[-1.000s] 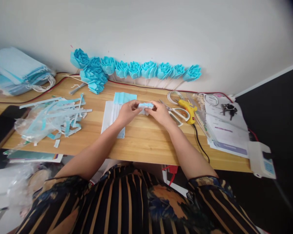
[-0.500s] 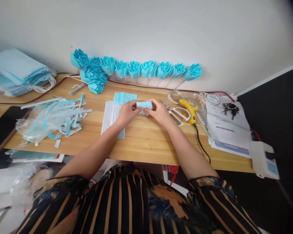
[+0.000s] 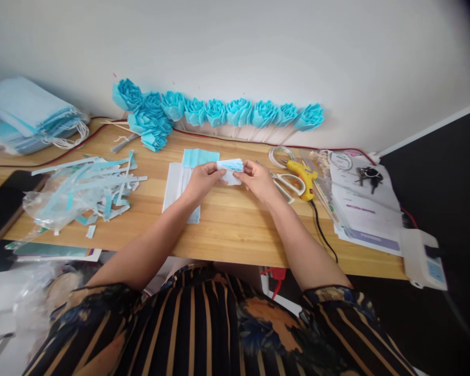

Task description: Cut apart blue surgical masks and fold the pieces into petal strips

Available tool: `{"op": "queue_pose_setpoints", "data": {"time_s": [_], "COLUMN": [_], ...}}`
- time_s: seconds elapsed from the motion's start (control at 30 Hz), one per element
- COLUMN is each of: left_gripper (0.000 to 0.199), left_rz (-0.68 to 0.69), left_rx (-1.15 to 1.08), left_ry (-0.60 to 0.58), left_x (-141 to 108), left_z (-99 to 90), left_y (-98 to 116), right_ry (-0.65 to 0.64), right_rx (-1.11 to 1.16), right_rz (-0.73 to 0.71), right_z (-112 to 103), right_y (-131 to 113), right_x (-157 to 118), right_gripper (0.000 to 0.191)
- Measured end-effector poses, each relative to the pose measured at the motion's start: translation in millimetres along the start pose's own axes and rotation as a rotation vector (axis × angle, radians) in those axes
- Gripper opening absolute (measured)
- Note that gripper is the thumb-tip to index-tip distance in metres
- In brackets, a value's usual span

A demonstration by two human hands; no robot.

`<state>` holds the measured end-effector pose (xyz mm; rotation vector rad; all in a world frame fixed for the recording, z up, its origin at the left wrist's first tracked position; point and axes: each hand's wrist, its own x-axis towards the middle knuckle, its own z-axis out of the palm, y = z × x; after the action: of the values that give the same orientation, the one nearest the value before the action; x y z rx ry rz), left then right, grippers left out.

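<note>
Between my two hands is a small stack of folded blue-and-white mask fabric (image 3: 231, 173), its layered edges facing up and a white face toward me. My left hand (image 3: 204, 181) pinches its left end, thumb in front. On the right end, my right hand (image 3: 256, 180) grips it the same way. Flat mask pieces (image 3: 176, 183), blue and white, lie on the table beside and partly under my left hand. White-handled scissors (image 3: 289, 184) rest just right of my right hand, their blades mostly hidden behind it.
A yellow glue gun (image 3: 303, 177) with a black cord lies to the right, near papers (image 3: 368, 209) and keys (image 3: 372, 175). Several blue fabric flowers (image 3: 238, 111) lean along the wall. Cut strips (image 3: 90, 188), a phone (image 3: 8, 203) and stacked masks (image 3: 31, 115) are left.
The folded stack has tilted and opened slightly, so more of its white front shows below the layered edge. Both hands stay on it, having shifted only a little.
</note>
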<state>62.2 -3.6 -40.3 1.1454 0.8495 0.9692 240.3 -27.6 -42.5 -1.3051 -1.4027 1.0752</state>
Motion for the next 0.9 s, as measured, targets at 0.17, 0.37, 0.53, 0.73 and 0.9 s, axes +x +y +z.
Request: {"op": "queue_pose_setpoints", "data": {"time_s": [0.17, 0.37, 0.53, 0.73, 0.9], "left_gripper": [0.025, 0.030, 0.026, 0.026, 0.028], "left_rz": [0.011, -0.003, -0.103, 0.016, 0.051], "left_rx": [-0.052, -0.173, -0.236, -0.036, 0.016], "left_ry": [0.003, -0.052, -0.078, 0.100, 0.136], "left_x": [-0.3, -1.6, -1.8, -0.9, 0.1], "left_z": [0.2, 1.2, 3.4, -1.2, -4.9], "left_y": [-2.3, -4.1, -6.2, 0.7, 1.4], "right_ry": [0.026, 0.036, 0.068, 0.162, 0.140], "right_rx": [0.124, 0.203, 0.091, -0.592, -0.933], "right_rz": [0.041, 0.103, 0.061, -0.174, -0.235], "right_z": [2.8, 6.6, 4.1, -6.4, -9.1], "right_y": [-2.0, -11.8, -13.1, -23.5, -26.6], "right_x": [-0.6, -3.9, -4.7, -12.0, -14.9], "right_gripper": [0.031, 0.038, 0.032, 0.020, 0.019]}}
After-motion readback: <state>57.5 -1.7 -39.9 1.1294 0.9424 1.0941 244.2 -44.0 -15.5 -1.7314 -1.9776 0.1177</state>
